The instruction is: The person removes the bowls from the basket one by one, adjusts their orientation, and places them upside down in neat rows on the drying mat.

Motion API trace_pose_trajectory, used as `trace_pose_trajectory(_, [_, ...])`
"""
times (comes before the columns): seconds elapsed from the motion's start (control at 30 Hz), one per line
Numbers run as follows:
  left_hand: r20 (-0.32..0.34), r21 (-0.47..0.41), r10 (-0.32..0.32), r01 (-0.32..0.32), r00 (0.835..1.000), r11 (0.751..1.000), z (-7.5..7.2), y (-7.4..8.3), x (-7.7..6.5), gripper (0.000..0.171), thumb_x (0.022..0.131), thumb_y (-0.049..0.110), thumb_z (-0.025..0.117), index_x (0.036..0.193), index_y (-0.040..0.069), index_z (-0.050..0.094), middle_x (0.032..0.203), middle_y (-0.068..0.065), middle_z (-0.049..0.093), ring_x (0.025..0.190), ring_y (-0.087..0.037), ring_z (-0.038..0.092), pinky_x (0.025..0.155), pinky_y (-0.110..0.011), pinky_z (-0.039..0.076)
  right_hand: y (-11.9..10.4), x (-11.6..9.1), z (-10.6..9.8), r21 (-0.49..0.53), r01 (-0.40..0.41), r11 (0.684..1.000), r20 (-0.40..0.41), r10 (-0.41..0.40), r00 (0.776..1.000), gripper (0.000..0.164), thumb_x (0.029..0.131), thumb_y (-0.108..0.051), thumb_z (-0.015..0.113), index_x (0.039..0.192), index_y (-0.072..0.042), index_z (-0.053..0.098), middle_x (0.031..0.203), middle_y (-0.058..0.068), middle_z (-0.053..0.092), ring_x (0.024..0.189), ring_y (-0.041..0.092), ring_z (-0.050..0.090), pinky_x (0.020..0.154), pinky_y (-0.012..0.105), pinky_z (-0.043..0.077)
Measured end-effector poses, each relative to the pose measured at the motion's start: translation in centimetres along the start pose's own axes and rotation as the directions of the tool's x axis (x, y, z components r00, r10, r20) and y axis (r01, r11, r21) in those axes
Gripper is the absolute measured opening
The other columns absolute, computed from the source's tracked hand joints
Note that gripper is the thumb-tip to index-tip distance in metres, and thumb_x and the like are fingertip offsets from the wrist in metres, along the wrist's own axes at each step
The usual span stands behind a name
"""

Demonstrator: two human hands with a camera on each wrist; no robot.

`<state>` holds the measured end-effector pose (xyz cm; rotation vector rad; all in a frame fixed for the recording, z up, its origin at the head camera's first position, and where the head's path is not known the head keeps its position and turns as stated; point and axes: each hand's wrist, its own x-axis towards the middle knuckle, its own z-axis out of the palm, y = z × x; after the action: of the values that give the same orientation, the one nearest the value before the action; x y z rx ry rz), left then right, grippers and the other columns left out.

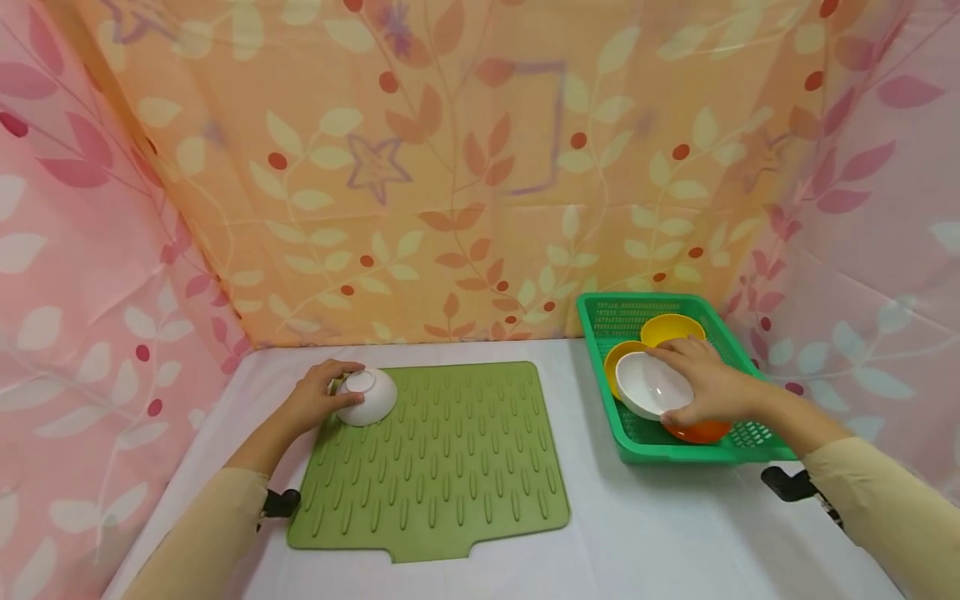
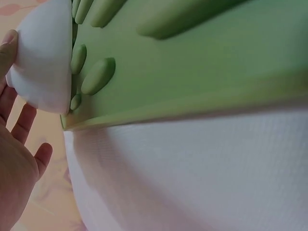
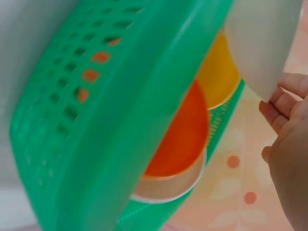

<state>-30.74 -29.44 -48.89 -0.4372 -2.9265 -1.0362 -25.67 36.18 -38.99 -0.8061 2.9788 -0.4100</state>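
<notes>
An upside-down white bowl (image 1: 377, 398) sits at the far left corner of the green ribbed mat (image 1: 442, 467). My left hand (image 1: 318, 393) holds it by its base, thumb on the near side and fingers on the far side. In the left wrist view that bowl (image 2: 43, 57) has its rim against the mat. Over the green basket (image 1: 630, 454) my right hand (image 1: 712, 385) grips a second white bowl (image 1: 651, 385) by its rim, its hollow tilted toward me. Below this bowl in the basket lie two yellow bowls (image 1: 671, 327) and an orange bowl (image 1: 701, 432).
In the right wrist view, another pale bowl (image 3: 180, 190) shows beneath the orange one inside the basket. A white cloth (image 1: 600, 533) covers the table. Patterned curtains (image 1: 450, 167) close off the back and both sides.
</notes>
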Motion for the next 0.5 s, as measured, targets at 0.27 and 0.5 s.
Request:
trace_pose_trajectory(0.27, [0.017, -0.011, 0.011, -0.011, 1.000, 1.000, -0.2, 0.0, -0.2, 0.061, 0.089, 0.038, 0.080, 0.142, 0.014, 0.060, 0.139, -0.017, 0.057, 0.132, -0.045, 0.041, 0.101, -0.072, 0.030, -3.4, 0.6, -0.7, 0.077, -0.016, 0.997, -0.102, 0.024, 0.995, 0.104, 0.070, -0.049, 0.091, 0.154, -0.012, 0.043, 0.147, 0.014, 0.044, 0.134, 0.038, 0.032, 0.098, 0.067, 0.043])
trace_pose_trajectory(0.5, [0.027, -0.026, 0.009, -0.008, 1.000, 1.000, -0.2, -0.1, 0.1, 0.062, 0.089, 0.041, 0.079, 0.141, 0.014, 0.060, 0.139, -0.017, 0.056, 0.133, -0.045, 0.040, 0.101, -0.071, 0.031, -7.8, 1.2, -0.5, 0.126, -0.003, 0.992, -0.145, 0.022, 0.989, 0.108, 0.067, -0.049, 0.092, 0.155, -0.012, 0.042, 0.148, 0.012, 0.042, 0.134, 0.035, 0.034, 0.094, 0.061, 0.050])
